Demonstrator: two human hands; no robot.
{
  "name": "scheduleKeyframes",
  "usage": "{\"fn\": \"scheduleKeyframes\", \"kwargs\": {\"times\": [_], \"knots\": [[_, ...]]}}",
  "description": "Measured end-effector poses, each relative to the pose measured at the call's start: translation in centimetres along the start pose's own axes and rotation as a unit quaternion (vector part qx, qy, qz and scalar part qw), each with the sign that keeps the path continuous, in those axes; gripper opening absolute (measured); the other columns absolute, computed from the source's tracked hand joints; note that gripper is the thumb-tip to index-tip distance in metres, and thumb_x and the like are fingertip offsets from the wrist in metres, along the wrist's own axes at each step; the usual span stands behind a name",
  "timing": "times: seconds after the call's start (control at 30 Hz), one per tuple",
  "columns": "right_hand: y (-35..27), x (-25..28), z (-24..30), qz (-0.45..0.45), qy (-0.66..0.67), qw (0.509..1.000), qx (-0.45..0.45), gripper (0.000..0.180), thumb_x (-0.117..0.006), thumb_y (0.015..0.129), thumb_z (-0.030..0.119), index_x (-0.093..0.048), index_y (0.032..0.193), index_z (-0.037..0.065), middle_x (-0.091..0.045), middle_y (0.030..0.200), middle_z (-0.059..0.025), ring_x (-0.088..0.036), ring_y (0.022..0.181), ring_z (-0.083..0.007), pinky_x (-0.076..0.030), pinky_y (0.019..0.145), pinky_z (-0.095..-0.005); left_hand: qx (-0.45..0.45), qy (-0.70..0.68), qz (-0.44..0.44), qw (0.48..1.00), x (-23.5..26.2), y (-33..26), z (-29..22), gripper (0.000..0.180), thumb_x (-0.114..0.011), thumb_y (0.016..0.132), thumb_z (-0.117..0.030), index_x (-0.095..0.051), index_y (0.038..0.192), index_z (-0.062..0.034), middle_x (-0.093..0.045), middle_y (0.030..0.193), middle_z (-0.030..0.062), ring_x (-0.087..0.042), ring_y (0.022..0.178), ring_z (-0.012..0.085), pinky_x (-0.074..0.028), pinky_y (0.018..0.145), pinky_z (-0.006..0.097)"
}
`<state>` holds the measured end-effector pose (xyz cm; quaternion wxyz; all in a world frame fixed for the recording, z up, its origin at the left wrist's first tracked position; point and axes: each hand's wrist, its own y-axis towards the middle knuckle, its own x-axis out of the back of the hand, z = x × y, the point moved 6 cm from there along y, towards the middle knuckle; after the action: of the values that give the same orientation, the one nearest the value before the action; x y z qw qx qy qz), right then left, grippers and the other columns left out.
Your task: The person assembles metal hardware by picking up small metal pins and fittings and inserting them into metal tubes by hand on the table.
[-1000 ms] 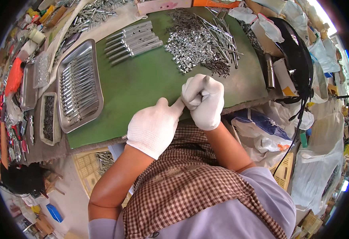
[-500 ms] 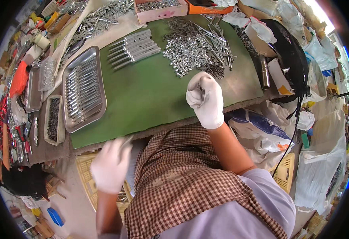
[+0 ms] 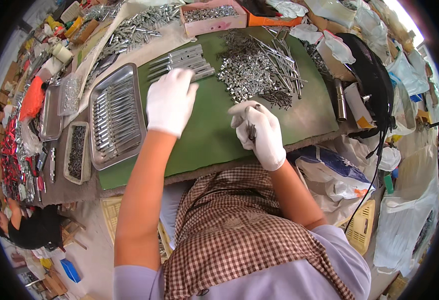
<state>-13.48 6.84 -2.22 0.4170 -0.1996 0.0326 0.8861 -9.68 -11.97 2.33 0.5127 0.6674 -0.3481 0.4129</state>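
Note:
My left hand (image 3: 172, 102), in a white glove, reaches over the green mat to the near side of a row of silver metal tubes with thin rods (image 3: 199, 64). Its thumb stands apart from the fingers, whose tips are partly hidden and slightly blurred. At the mat's front right, my white-gloved right hand (image 3: 263, 136) is closed around small dark metal pins (image 3: 251, 131). Just beyond it lie a heap of short silver sleeves (image 3: 244, 75), dark screws (image 3: 237, 42) and long metal rods (image 3: 287, 60).
Left of the mat (image 3: 209, 135) stand a steel tray (image 3: 140, 120) of lined-up metal rods and a narrow tub (image 3: 86, 172) of dark screws. A pink box (image 3: 214, 23) of small parts is at the back. A black fan (image 3: 369, 75) stands right. Another person (image 3: 34, 227) is at far left.
My left hand has risen from below the table's front edge to the row of tubes. My right hand has turned slightly and stays closed. The view has shifted a little.

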Motion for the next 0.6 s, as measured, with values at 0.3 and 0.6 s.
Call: {"fn": "scheduleKeyframes", "kwargs": {"times": [0.3, 0.6], "knots": [[-0.5, 0.7, -0.2, 0.021, 0.004, 1.000, -0.003, 0.026, -0.048, 0.100, 0.019, -0.067, 0.110, 0.004, -0.060, 0.087, -0.0019, -0.044, 0.054, -0.0030, -0.033, 0.047, -0.0188, 0.006, 0.006, 0.035, 0.999, -3.7, 0.1, -0.5, 0.018, -0.062, 0.093, -0.024, -0.060, 0.098, -0.0072, -0.063, 0.097, 0.0143, -0.062, 0.094, 0.0348, -0.050, 0.081, 0.045], [-1.7, 1.4, 1.6, -0.008, -0.219, 0.975, -0.044, 0.036, -0.051, 0.102, 0.024, -0.061, 0.126, -0.001, -0.058, 0.068, -0.0015, -0.050, 0.050, -0.0059, -0.042, 0.050, -0.0238, -0.079, -0.020, 0.193, 0.978, 2.3, -4.9, -6.8, 0.025, -0.065, 0.090, -0.025, -0.062, 0.109, -0.0093, -0.063, 0.094, 0.0104, -0.065, 0.087, 0.0309, -0.052, 0.075, 0.040]]}}
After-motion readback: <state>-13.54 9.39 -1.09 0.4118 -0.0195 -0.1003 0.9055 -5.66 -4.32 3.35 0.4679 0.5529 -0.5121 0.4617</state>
